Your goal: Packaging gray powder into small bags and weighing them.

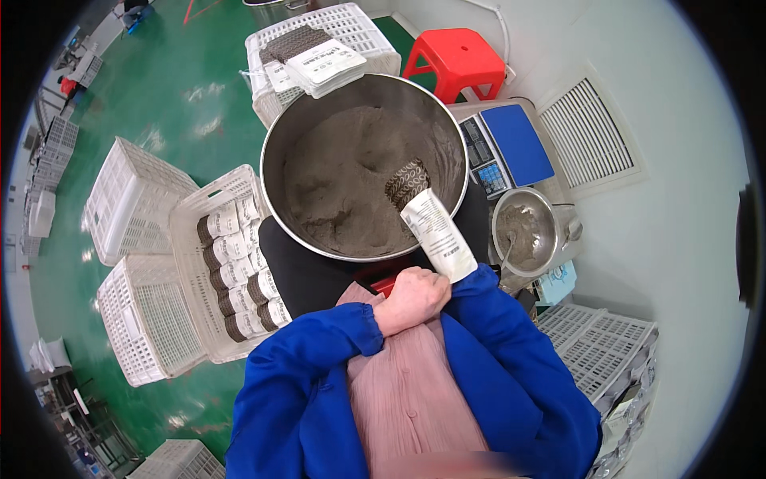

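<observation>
A large steel bowl of grey-brown powder stands in front of me. Over its near right rim leans a pouch, white at one end and dark brown with a ring pattern at the other, the dark end above the powder. My left hand is closed, knuckles up, in front of my chest. Its fingers meet the cuff of my right blue sleeve and lie close to the pouch's near end; what they grip is hidden. My right hand does not show; its sleeve ends by the pouch.
At left, a white crate holds several brown-and-white pouches. More pouches are stacked on a crate behind the bowl. To the right are a blue-topped scale and a small steel bowl of powder. A red stool stands beyond.
</observation>
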`<state>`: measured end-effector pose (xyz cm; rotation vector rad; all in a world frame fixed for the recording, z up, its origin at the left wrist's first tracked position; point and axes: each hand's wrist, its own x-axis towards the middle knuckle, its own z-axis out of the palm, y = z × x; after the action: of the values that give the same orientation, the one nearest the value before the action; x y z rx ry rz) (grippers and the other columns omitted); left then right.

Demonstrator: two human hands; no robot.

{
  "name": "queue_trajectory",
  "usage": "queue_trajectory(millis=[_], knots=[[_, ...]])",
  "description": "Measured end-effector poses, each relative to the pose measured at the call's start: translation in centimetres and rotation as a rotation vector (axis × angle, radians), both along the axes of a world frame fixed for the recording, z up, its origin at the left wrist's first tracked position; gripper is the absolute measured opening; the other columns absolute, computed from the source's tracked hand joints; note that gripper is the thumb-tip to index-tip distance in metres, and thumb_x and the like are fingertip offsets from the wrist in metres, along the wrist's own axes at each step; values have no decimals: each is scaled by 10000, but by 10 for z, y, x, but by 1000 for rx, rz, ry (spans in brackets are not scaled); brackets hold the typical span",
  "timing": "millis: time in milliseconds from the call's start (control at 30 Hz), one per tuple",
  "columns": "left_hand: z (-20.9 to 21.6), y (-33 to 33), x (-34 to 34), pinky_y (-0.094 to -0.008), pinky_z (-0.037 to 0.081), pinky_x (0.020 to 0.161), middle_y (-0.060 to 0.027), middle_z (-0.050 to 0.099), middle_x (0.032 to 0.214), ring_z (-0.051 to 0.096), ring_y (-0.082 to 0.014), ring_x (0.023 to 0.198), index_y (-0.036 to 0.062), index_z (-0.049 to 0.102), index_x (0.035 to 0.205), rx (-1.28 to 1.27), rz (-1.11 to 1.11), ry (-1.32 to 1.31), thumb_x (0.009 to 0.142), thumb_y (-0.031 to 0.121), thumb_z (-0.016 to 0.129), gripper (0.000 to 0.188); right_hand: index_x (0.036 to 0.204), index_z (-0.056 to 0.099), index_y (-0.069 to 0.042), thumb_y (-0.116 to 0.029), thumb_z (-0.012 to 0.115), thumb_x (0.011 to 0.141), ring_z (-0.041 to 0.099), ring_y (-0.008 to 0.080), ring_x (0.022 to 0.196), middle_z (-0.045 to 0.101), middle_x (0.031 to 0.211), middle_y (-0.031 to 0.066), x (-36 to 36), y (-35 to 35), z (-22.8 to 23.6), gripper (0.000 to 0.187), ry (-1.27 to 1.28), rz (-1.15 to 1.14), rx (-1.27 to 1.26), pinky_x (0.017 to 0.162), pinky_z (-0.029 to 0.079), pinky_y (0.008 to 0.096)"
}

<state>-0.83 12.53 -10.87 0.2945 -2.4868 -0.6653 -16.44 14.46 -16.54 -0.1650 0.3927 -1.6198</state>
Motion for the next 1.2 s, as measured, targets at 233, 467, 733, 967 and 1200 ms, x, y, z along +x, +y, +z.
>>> queue_trajectory(millis=[233,467,733,967,1200], knots=[[16,-79,20,-275,493,625,-140,640,1125,618,-159,762,-21,662,1165,692,486,429,912,70,704,271,1516,416,6,-110,501,1073,555,236,1333,526,1489,159,-7,-16,29,466,442,143,86,1110,478,356],[-20,-128,46,-230,413,558,43,599,682,534,-48,627,27,725,1025,1212,374,230,1005,189,685,168,1572,350,-25,-96,410,1102,460,161,1420,449,1568,104,3,-7,-6,479,469,334,-42,1178,378,294],[-59,-153,77,-214,434,622,33,633,745,549,-60,648,29,717,1006,1521,448,566,1012,174,671,152,1542,396,12,-68,581,1001,543,229,1352,494,1534,145,-36,12,60,577,713,417,-2,1074,489,354],[-89,-150,76,-275,541,690,-112,639,1281,687,-127,782,24,626,1317,872,795,403,930,134,735,416,1064,726,8,-35,651,904,672,336,950,695,1007,121,0,-34,95,182,1852,-81,142,876,512,415],[14,-126,64,-379,589,767,-146,648,1289,720,-259,869,28,684,1112,-87,192,-33,761,112,806,381,848,761,-59,-161,666,746,566,270,1225,668,1117,110,20,-90,57,173,2623,-118,-577,1074,404,461]])
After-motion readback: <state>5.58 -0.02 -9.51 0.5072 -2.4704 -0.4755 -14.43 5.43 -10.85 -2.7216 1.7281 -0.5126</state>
